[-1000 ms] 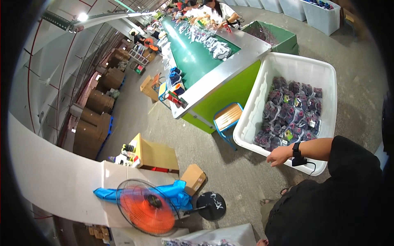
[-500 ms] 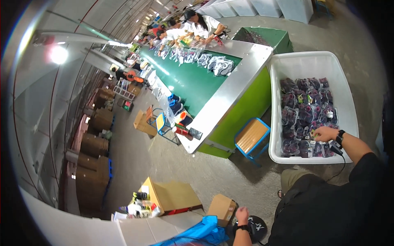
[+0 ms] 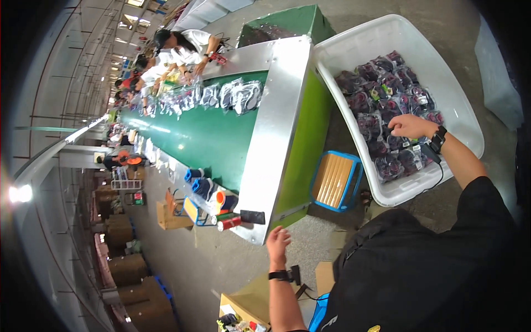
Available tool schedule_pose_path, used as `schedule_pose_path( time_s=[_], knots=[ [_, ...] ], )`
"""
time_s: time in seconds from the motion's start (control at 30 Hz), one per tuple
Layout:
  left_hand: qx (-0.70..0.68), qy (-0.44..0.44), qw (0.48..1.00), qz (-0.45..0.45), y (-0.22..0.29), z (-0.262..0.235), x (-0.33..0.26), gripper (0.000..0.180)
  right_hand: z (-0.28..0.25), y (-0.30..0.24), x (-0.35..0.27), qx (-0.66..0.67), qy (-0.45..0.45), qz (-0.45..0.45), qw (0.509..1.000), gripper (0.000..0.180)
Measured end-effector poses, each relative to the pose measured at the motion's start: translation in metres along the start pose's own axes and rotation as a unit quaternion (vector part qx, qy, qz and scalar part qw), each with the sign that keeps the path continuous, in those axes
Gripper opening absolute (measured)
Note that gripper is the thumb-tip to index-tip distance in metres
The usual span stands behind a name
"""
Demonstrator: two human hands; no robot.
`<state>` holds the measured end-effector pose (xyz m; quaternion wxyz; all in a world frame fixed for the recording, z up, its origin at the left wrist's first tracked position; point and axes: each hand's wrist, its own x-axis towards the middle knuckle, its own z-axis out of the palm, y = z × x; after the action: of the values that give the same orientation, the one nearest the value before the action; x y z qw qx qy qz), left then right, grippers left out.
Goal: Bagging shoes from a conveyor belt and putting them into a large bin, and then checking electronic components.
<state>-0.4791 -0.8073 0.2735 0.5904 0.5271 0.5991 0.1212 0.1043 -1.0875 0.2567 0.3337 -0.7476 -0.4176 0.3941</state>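
Observation:
My right hand is over a large white plastic bin, its fingers curled in at the bagged goods. Whatever the fingers grip, if anything, is hidden. Rows of dark, pink-trimmed items in clear plastic bags, shaped like shoes, fill the bin's floor; a few carry green or white labels. My left hand is raised in the air near the corner of the metal-edged table, fingers loosely bent and apart, with nothing seen in them. Both wrists wear black bands, each with a small dark device and cable.
A blue-framed stool with a slatted wooden seat stands between table and bin. On the table's green belt lie several bagged items. Cans and a black phone-like slab are at its corner. Co-workers line the far side.
My left hand has risen from low beside the cardboard boxes to near the table corner. My right hand remains in the bin; the green-labelled piece at its fingers no longer shows. The view has turned.

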Motion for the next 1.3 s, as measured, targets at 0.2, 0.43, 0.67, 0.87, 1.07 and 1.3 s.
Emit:
schedule_pose_path(
  time_s=[0.2,0.43,0.67,0.87,1.07,1.3],
  knots=[
    [0.075,-0.037,0.994,-0.068,0.103,-0.045,0.136,0.042,-0.03,-0.066,0.036,-0.008,0.034,0.038,0.999,0.038],
    [0.215,0.012,0.973,0.083,0.278,-0.054,0.328,0.028,-0.118,-0.18,0.077,-0.128,0.107,0.029,0.986,0.036],
    [0.335,0.034,0.888,0.313,0.319,-0.015,0.617,0.045,-0.046,-0.21,0.381,-0.118,0.094,-0.021,0.988,0.038],
    [0.324,0.083,0.897,0.29,0.351,0.056,0.749,0.054,0.14,-0.107,0.616,-0.123,0.275,0.058,0.952,0.06],
    [0.123,-0.054,0.986,0.097,0.399,0.05,0.854,0.081,0.172,-0.133,0.644,-0.302,0.36,0.13,0.873,0.063],
    [0.117,-0.246,0.957,0.104,0.406,0.061,0.82,0.043,0.168,-0.124,0.655,-0.296,0.337,0.129,0.884,0.067]
  ],
)
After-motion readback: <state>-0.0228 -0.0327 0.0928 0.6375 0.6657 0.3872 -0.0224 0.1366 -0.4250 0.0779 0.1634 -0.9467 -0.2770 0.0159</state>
